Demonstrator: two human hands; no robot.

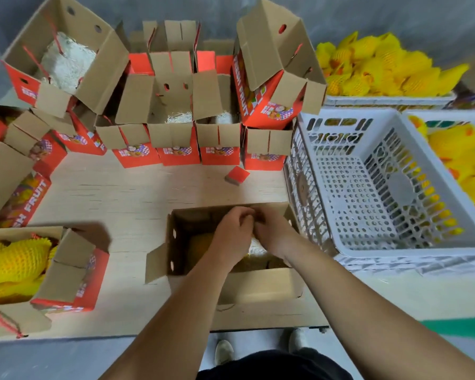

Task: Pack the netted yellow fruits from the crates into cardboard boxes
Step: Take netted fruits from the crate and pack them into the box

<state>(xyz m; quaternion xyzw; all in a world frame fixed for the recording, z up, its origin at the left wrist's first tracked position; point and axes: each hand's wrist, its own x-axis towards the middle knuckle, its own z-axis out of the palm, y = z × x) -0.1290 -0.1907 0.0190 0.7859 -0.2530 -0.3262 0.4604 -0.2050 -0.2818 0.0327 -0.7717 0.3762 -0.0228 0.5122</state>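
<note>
An open cardboard box [258, 283] stands on the table's near edge. Both my hands are down inside it, close together by its far wall. My left hand [232, 234] and my right hand [273, 230] have curled fingers that meet around something small and hidden. A netted yellow fruit [200, 242] lies in the box's left half in shadow. Pale shredded paper [257, 249] shows under my right wrist. More netted yellow fruits fill a crate [458, 165] at the right edge and another crate [381, 64] at the back right.
An empty white plastic crate [348, 113] stands right beside the box. A red box [74, 272] at the near left holds netted fruits. A row of open red boxes [176, 149] lines the back, some stacked. A small red scrap [237, 175] lies on the wooden table [121, 193].
</note>
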